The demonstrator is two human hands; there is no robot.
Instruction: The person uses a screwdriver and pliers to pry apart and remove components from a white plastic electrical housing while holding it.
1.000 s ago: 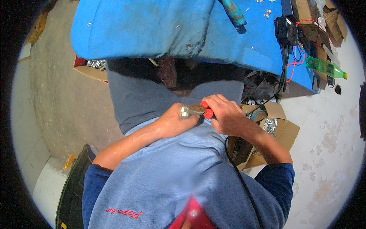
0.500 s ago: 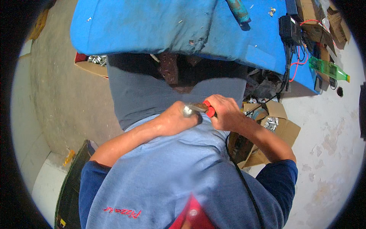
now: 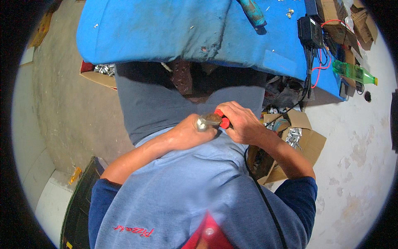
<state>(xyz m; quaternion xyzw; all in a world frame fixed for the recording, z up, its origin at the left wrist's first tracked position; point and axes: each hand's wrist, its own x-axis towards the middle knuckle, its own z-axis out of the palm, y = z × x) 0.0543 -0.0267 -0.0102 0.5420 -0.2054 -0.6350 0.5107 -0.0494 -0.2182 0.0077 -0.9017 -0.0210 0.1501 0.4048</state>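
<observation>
Above my lap, both hands are close together in front of my waist. My right hand (image 3: pixel 240 122) is closed around the red handles of a pair of pliers (image 3: pixel 214 118); the jaws point left. At those jaws is a small shiny silvery metal piece (image 3: pixel 201 124), with my left hand (image 3: pixel 188 132) closed on it, knuckles up. The left fingertips are hidden beneath, so the piece's full shape does not show.
Ahead is a blue-covered worktop (image 3: pixel 157 33) with a teal cylindrical tool (image 3: pixel 253 13). At right are a black power adapter (image 3: pixel 310 32), a green bottle (image 3: pixel 354 72) and an open cardboard box (image 3: pixel 313 143). Metal pieces fill a box (image 3: pixel 97 78) at left. A black cable (image 3: pixel 265 197) crosses my right side.
Both hands and the pliers have shifted slightly left, and the view has moved a little too. The grips stay the same, and the metal piece shows somewhat differently turned.
</observation>
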